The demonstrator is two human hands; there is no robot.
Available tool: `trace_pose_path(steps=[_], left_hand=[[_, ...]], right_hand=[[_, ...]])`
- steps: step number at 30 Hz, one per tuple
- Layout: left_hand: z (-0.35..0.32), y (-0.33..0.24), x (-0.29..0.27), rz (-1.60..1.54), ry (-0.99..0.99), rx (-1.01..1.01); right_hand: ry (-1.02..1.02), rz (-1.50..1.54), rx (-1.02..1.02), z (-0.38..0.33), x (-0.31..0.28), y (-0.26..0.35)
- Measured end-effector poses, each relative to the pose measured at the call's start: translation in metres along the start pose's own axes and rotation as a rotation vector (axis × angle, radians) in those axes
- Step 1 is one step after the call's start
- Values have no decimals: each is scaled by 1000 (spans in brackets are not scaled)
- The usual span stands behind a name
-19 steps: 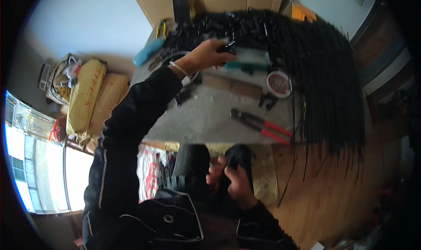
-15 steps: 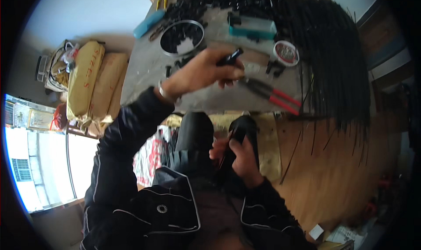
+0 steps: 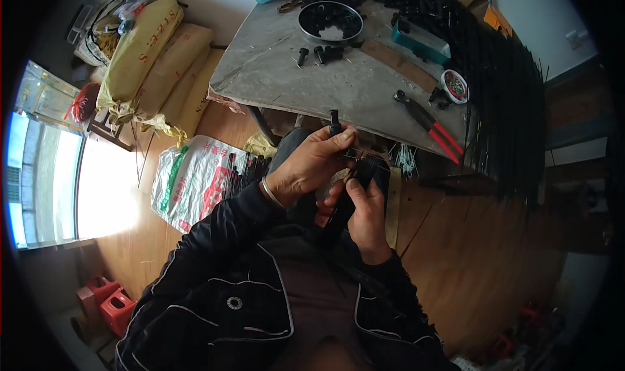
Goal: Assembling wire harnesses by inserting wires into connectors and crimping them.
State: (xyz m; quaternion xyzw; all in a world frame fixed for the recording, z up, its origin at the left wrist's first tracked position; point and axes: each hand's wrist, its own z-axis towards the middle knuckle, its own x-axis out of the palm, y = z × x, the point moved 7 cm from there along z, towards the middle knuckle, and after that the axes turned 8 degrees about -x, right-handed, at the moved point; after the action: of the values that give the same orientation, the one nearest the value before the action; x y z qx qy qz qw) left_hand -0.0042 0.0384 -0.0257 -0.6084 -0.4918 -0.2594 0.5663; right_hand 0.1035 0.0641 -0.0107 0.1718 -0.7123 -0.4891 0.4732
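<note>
My left hand (image 3: 306,161) is raised over my lap at the table's near edge. Its thumb and fingers pinch a short black tubular piece (image 3: 334,122) with a flared top, standing nearly upright. Just below and to the right, my right hand (image 3: 368,220) is closed around a bundle of thin dark rods (image 3: 367,167), whose ends spread toward the left hand. The two hands are close together, and their fingers partly hide the rods. Red-handled pliers (image 3: 430,125) lie on the table to the right, touched by neither hand.
On the grey table (image 3: 273,65) are a round metal tray (image 3: 331,42) of black pieces, loose black pieces (image 3: 303,56), a teal box (image 3: 416,48) and a small white tub (image 3: 466,91). Long black rods (image 3: 504,104) overhang the right side. Sacks (image 3: 140,61) stand at left.
My left hand has come back from above the table to my lap, holding the black tubular piece close to the right hand's rods. The view has shifted, showing more floor at left.
</note>
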Motion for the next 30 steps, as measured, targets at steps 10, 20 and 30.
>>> trace_pose_path(steps=[10, 20, 30], left_hand=[[11, 7, 16, 84, 47, -55], [14, 8, 16, 121, -35, -40], [14, 6, 21, 171, -36, 1]], right_hand=[[-14, 49, -16, -6, -7, 4], [-39, 92, -14, -6, -11, 4], [-52, 106, 2, -8, -11, 6]])
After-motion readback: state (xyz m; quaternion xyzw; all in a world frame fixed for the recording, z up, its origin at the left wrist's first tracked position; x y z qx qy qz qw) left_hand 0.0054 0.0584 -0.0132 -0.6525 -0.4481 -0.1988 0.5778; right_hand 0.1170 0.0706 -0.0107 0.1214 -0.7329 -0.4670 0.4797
